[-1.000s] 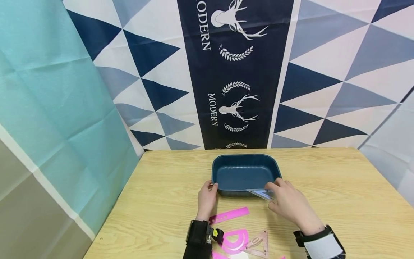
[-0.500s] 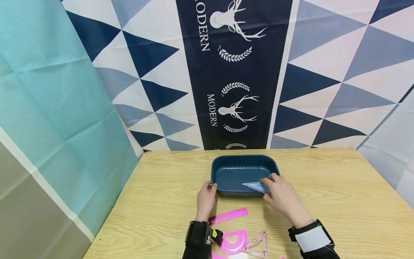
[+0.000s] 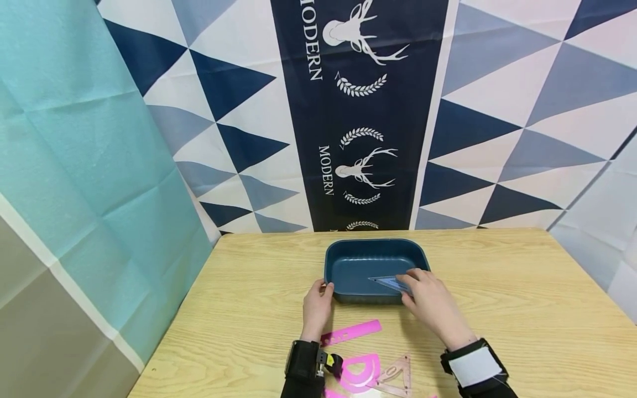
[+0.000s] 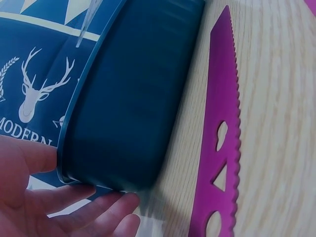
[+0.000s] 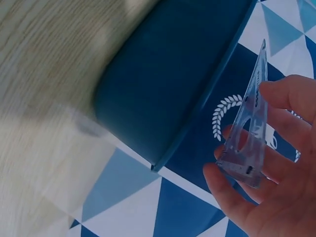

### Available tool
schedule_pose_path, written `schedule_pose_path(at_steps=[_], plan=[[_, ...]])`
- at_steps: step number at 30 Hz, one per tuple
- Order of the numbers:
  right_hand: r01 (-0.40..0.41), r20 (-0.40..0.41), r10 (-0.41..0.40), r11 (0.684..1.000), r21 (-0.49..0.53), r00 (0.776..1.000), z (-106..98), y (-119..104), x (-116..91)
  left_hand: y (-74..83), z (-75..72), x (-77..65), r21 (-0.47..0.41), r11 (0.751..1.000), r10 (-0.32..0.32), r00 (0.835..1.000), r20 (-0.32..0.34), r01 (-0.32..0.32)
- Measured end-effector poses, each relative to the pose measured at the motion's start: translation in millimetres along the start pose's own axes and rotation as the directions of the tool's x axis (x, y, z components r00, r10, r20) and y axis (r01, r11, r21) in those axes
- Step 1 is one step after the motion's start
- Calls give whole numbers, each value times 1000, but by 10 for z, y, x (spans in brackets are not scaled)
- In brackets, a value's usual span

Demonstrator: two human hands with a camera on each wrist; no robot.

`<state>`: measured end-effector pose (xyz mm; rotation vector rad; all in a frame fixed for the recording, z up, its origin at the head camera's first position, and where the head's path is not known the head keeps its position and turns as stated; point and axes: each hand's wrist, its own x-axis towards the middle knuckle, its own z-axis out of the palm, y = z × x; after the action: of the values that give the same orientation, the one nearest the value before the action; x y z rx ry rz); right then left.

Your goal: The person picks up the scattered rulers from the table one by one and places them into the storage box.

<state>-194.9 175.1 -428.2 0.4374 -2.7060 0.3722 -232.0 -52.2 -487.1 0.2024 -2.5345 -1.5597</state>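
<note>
A clear triangular set square (image 3: 387, 283) is held by my right hand (image 3: 434, 305), over the front right part of the dark blue plastic box (image 3: 368, 299). In the right wrist view the thumb and fingers hold the set square (image 5: 251, 131) near the box's rim, with its thin tip pointing up. My left hand (image 3: 317, 310) grips the box's front left corner. The left wrist view has the thumb at the rim and the fingers against the outside of the box (image 4: 131, 98). In the head view, the visible box floor is bare.
A pink ruler (image 3: 354, 331) with cut-out shapes lies in front of the box. Closer in are a pink protractor (image 3: 372, 369) and a see-through pink set square (image 3: 407, 378), which overlap. Part of another pink piece (image 3: 334, 393) shows at the bottom edge. A patterned cloth hangs behind the table.
My right hand has moved left and slightly forward, bringing the clear set square from the box's front rim to over its inside. My left hand keeps its place on the corner.
</note>
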Motion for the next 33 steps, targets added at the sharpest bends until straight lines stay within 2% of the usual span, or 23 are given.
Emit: schedule_pose_path(at_steps=[9, 21, 27, 33], plan=[[4, -42, -4, 1000, 1, 999, 85, -11, 8, 5, 5, -13, 3, 1000, 7, 1000, -7, -7], [7, -49, -6, 1000, 7, 999, 184, -5, 22, 40, 0, -26, 1, 1000, 12, 1000, -20, -12], [28, -68, -28, 1000, 8, 997, 217, 0, 19, 38, -2, -22, -1, 1000, 17, 1000, -10, -17], [14, -85, -11, 999, 36, 996, 241, 1, 10, 15, -2, -30, 4, 1000, 24, 1000, -5, -24]])
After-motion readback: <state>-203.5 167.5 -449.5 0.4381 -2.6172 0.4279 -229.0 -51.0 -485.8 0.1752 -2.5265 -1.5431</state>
